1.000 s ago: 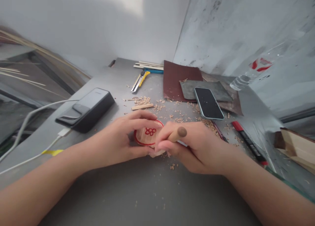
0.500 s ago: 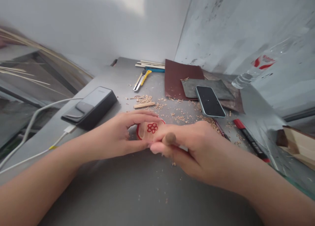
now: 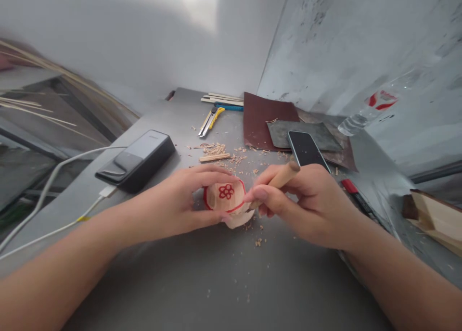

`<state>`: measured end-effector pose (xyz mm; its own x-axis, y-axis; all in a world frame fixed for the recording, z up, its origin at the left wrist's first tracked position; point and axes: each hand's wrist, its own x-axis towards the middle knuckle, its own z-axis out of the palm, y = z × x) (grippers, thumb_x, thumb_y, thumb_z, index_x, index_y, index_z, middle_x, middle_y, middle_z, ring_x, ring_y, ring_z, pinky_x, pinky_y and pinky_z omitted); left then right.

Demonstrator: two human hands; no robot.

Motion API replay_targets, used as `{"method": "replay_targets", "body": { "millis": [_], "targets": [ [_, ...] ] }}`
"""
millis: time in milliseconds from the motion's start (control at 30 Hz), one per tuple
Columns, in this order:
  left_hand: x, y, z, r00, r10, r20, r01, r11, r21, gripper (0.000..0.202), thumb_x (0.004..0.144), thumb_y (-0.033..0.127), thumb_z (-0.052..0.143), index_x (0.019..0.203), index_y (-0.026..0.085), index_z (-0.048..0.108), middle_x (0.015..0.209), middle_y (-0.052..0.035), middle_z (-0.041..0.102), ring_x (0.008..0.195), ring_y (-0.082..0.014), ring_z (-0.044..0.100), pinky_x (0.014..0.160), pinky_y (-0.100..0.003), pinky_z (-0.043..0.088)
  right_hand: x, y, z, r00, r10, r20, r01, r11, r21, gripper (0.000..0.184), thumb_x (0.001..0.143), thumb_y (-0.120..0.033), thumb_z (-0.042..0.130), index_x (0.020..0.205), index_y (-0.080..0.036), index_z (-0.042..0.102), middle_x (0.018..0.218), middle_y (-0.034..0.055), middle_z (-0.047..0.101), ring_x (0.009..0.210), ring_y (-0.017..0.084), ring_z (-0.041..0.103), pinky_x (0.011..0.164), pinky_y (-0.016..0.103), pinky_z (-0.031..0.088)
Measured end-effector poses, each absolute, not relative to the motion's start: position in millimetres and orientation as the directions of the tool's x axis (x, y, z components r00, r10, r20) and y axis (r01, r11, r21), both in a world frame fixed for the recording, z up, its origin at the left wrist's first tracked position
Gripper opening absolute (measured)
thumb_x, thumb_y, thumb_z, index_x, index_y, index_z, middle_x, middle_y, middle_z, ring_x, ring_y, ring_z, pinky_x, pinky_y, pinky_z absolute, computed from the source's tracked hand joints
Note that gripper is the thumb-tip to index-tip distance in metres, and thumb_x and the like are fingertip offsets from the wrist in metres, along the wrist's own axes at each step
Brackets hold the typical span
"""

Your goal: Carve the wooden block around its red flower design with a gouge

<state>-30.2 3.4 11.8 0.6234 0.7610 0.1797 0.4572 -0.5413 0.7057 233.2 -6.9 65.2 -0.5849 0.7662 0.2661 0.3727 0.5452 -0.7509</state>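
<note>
Left hand (image 3: 173, 206): fingers curl around small wooden piece (image 3: 225, 196) | right hand (image 3: 303, 201): fingers pinch wooden-handled tool (image 3: 283, 174) | its tip hard to see

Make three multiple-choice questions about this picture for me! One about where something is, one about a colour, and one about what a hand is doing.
1. Where is the black phone?
A. On the black power bank
B. On the dark grey sheet
C. Under the wooden piece

2. What colour is the flower on the wooden piece?
A. Blue
B. Yellow
C. Red

3. What is the right hand doing?
A. Gripping a wooden-handled tool
B. Lying flat and empty
C. Holding the black phone

Answers:
1. B: the phone lies on top of the sheet.
2. C: the flower's lines are red.
3. A: the fingers wrap around the handle.
</note>
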Motion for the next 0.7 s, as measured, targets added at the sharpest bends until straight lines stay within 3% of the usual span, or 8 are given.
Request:
{"method": "replay_targets", "body": {
  "millis": [200, 400, 567, 700],
  "targets": [
    [-26, -1, 11, 0.604, 0.773, 0.192, 0.465, -0.538, 0.703, 0.049, 0.088, 0.042, 0.082, 0.133, 0.028, 0.069, 0.138, -0.009, 0.068, 0.127, -0.028, 0.066, 0.105, -0.038, 0.058, 233, -6, 64, -0.615, 0.723, 0.315, 0.23, 0.547, -0.805, 0.027, 0.101, -0.021, 0.066, 0.075, -0.019, 0.063, 0.088, 0.0014, 0.082, 0.068, 0.011, 0.071, 0.058, 0.022, 0.053],
    [-22, -3, 13, 0.594, 0.782, 0.19, 0.464, -0.526, 0.712, 0.048, 0.09, 0.039, 0.081, 0.135, 0.028, 0.068, 0.138, -0.0091, 0.067, 0.127, -0.0272, 0.067, 0.11, -0.039, 0.055, 242, 0, 70, -0.648, 0.703, 0.293, 0.277, 0.576, -0.769, 0.02, 0.099, -0.017, 0.072, 0.079, -0.021, 0.071, 0.097, 0.0013, 0.085, 0.081, 0.015, 0.078, 0.071, 0.028, 0.061],
    [-19, -6, 14, 0.599, 0.78, 0.179, 0.479, -0.529, 0.701, 0.048, 0.092, 0.034, 0.077, 0.137, 0.026, 0.064, 0.142, -0.0096, 0.063, 0.128, -0.0256, 0.066, 0.109, -0.036, 0.055, 246, 1, 77, -0.688, 0.677, 0.261, 0.298, 0.592, -0.749, 0.014, 0.1, -0.018, 0.071, 0.09, -0.022, 0.079, 0.097, 0.0007, 0.085, 0.082, 0.013, 0.078, 0.073, 0.024, 0.06],
    [-16, -8, 17, 0.598, 0.789, 0.14, 0.5, -0.504, 0.705, 0.047, 0.094, 0.035, 0.074, 0.138, 0.026, 0.063, 0.143, -0.009, 0.06, 0.126, -0.0237, 0.066, 0.105, -0.034, 0.057, 246, 1, 79, -0.687, 0.701, 0.192, 0.339, 0.543, -0.768, 0.018, 0.102, -0.019, 0.068, 0.088, -0.022, 0.079, 0.098, -0.0009, 0.084, 0.085, 0.013, 0.077, 0.078, 0.022, 0.059]
  ]
}}
